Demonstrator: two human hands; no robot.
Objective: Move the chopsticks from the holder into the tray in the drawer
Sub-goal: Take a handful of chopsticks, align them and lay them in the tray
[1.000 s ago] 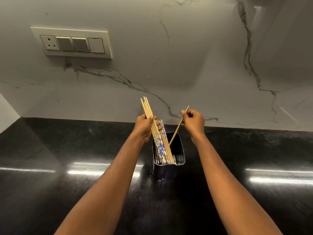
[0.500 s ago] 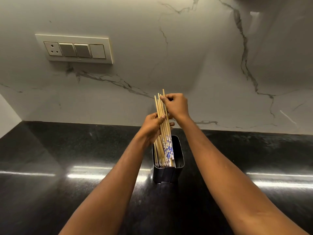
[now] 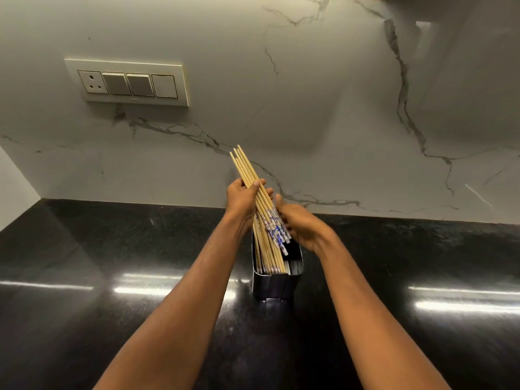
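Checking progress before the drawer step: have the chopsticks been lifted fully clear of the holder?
No, the lower ends of the chopsticks gathered in the left hand sit inside the metal holder on the counter.

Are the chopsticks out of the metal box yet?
Not yet. The chopsticks lean tilted with their lower ends inside the holder, gripped by the left hand.

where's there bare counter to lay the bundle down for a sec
Bare black counter lies left of the holder, out to the corner wall, and right of it below the marble backsplash. Crowded only at the holder, where both hands gather the chopsticks.
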